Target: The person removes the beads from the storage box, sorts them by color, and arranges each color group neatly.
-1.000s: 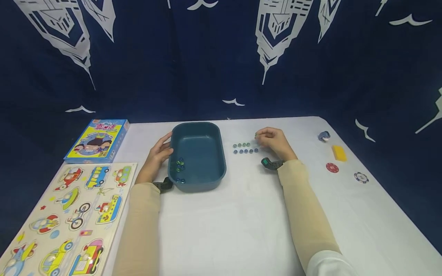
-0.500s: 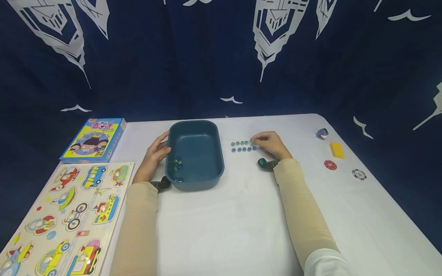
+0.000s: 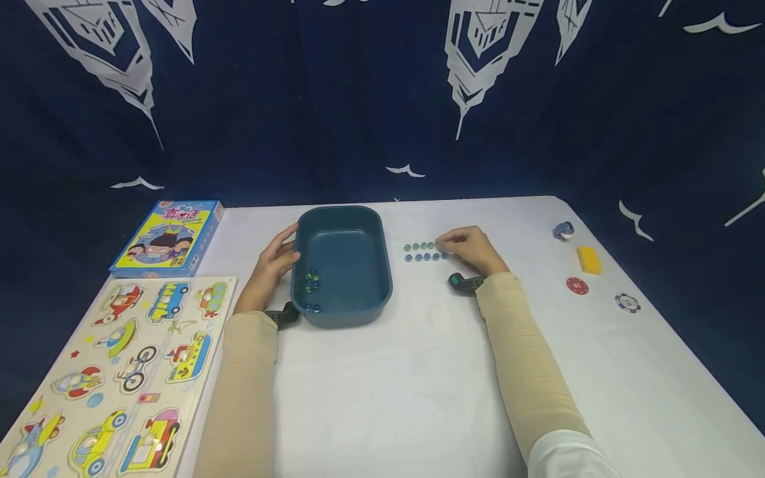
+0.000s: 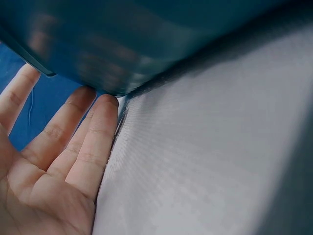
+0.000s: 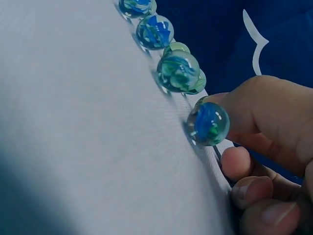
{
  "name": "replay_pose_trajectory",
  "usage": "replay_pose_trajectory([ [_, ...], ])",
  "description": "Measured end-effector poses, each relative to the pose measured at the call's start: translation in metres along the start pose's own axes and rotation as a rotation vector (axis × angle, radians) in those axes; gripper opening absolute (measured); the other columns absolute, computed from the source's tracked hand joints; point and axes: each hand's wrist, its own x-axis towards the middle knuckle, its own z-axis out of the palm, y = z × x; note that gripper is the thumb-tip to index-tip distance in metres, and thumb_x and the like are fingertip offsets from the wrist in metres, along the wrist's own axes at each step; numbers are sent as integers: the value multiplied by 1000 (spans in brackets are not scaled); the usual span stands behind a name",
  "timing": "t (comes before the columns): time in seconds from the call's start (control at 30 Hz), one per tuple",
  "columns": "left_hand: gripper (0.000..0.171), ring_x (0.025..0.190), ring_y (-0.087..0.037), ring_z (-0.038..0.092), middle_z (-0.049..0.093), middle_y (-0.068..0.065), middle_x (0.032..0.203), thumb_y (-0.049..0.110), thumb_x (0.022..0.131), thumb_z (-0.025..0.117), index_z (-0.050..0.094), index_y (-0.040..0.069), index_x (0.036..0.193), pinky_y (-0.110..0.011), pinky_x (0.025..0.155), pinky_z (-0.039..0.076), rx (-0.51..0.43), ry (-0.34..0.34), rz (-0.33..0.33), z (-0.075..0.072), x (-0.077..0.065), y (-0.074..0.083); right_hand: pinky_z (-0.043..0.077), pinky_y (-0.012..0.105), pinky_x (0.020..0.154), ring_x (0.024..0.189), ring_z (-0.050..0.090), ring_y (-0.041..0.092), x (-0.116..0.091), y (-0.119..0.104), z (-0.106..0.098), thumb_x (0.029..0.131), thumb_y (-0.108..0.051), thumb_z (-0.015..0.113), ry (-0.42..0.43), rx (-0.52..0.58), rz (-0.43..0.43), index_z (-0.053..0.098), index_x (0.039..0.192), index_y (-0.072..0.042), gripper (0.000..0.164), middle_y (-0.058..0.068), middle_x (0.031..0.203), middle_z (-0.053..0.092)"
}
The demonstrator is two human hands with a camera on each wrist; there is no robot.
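Observation:
A dark teal plastic basin (image 3: 342,317) stands on the white table with several marbles (image 3: 313,279) on its floor near the left wall. Against its left side rests my left hand (image 3: 271,272); in the left wrist view the nearly straight fingers (image 4: 93,142) touch the outer wall. To the right, marbles lie in two rows: greenish ones (image 3: 416,246) behind, bluish ones (image 3: 418,257) in front. My right hand (image 3: 475,250) pinches a green marble (image 5: 201,100) at the back row's right end, mostly hidden behind a blue-swirled marble (image 5: 209,124) in the right wrist view.
On the left lie a wooden vehicle puzzle board (image 3: 197,398) and a blue-and-yellow card box (image 3: 167,239). At the far right are a small blue-and-white object (image 3: 563,230), a yellow block (image 3: 589,260), a red chip (image 3: 577,285) and a black-and-white chip (image 3: 627,303). A dark blue curtain (image 3: 335,133) hangs behind.
My right hand has brought its marble forward and slightly left, down to the right end of the back row. My left hand stays at the basin, and the head view has shifted slightly.

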Motion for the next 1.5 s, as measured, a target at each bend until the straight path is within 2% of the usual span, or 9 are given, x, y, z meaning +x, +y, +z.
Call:
replay_pose_trajectory([
  [0.27,65,143,-31,35,39,-19,153,17,96,51,30,21,158,-51,118,25,-11,1,8,-3,1,1,48,28,72,91,54,21,2,-1,-2,87,-27,75,-6,36,4,74,115,-9,33,9,115,67],
  [0.43,65,143,-30,35,40,-18,153,17,96,52,31,22,158,-51,117,26,-11,-4,4,-1,3,3,45,24,55,60,48,13,0,-7,-5,88,-22,75,-7,158,-25,73,116,-6,33,1,81,62],
  [0.5,65,143,-30,35,40,-18,153,16,96,52,31,21,158,-51,117,27,-16,-3,8,0,4,4,44,24,53,54,47,12,-1,-14,-8,89,-20,73,-11,181,-68,72,118,-4,32,-1,76,60],
  [0.57,65,142,-30,36,40,-18,153,16,96,52,31,21,157,-51,117,28,-17,-2,13,0,5,4,46,25,55,56,50,14,-2,-25,-11,90,-18,71,-8,196,-117,71,118,-3,32,0,79,63],
  [0.67,65,142,-31,37,41,-18,153,16,96,52,32,21,157,-51,116,29,-11,-5,17,1,8,3,52,30,63,66,57,17,-7,-46,-15,92,-18,70,-22,191,-209,71,117,-1,31,0,97,70],
  [0.83,65,141,-30,38,42,-18,152,18,96,53,32,21,157,-51,116,29,4,-5,18,4,9,2,55,37,70,74,62,26,-20,-87,-11,90,-15,73,-159,235,-310,71,113,1,28,4,100,71],
  [1.1,63,140,-29,40,43,-16,151,20,96,53,34,24,156,-49,116,30,19,11,9,3,8,0,56,38,69,87,65,34,-23,-146,19,92,-10,69,-425,104,-499,73,110,-1,20,12,104,73],
  [1.3,64,140,-30,40,44,-18,150,19,96,53,34,22,156,-50,116,30,8,12,16,0,6,-1,53,33,65,77,62,26,-5,-182,54,92,-4,66,-587,1,-541,73,108,0,18,12,100,72],
  [1.5,66,143,-31,36,40,-19,153,18,95,52,31,20,157,-50,117,28,5,16,-20,0,0,7,53,28,65,73,62,14,14,-199,93,91,-3,67,-669,-122,-508,72,111,1,21,6,97,73],
])
